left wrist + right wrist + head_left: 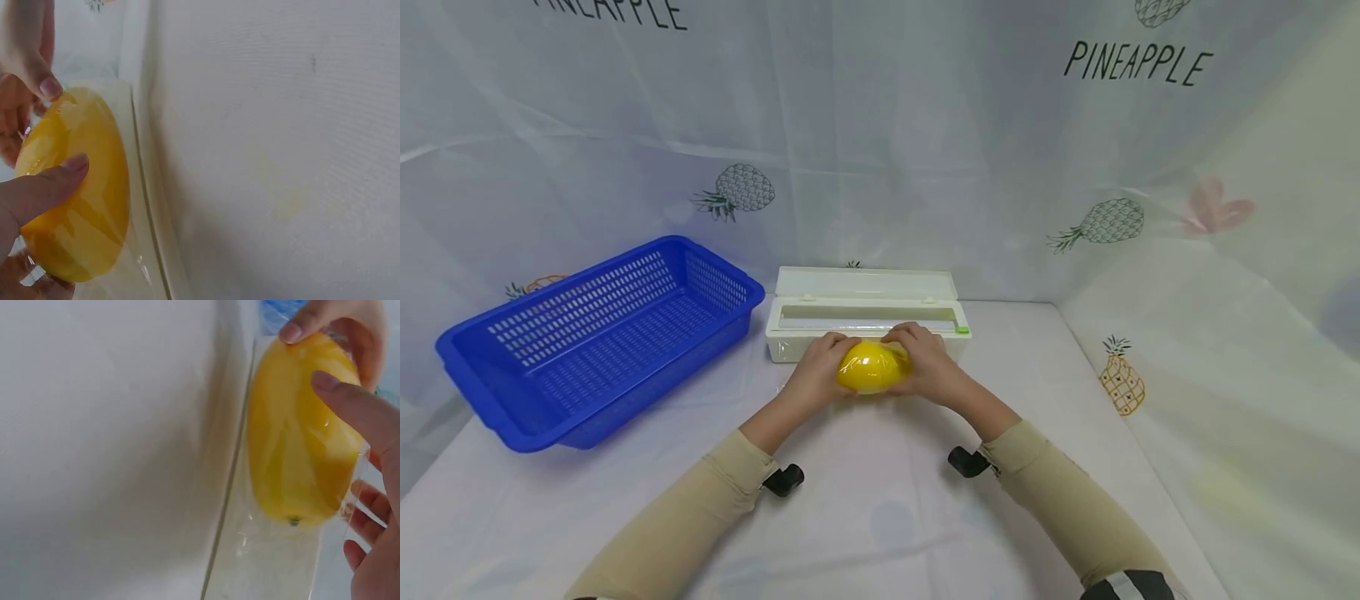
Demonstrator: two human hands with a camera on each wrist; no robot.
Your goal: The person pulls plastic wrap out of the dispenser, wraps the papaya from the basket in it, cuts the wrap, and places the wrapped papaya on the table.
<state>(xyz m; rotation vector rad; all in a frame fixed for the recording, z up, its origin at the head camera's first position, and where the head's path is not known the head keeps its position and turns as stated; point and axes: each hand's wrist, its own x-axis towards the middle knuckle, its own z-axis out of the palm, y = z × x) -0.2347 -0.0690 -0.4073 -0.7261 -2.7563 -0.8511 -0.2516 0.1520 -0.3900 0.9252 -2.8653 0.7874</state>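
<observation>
A smooth yellow fruit (pixel 872 367), covered in shiny clear plastic film (pixel 337 519), is held between both hands just in front of a white cling film box (pixel 790 346). My left hand (pixel 816 371) grips the fruit's left end, with the thumb pressed on its surface in the left wrist view. At the other end my right hand (pixel 932 367) holds it, thumb on the near face and fingers behind. A small dark stem spot shows on the fruit (pixel 294 456) in the right wrist view. The box's lid (pixel 865 283) stands raised.
A blue perforated plastic basket (pixel 602 417) stands at the left on the white-covered table (pixel 850 517). A green piece (pixel 962 330) sits at the box's right front edge. Behind hangs a white curtain (pixel 895 183) printed with pineapples.
</observation>
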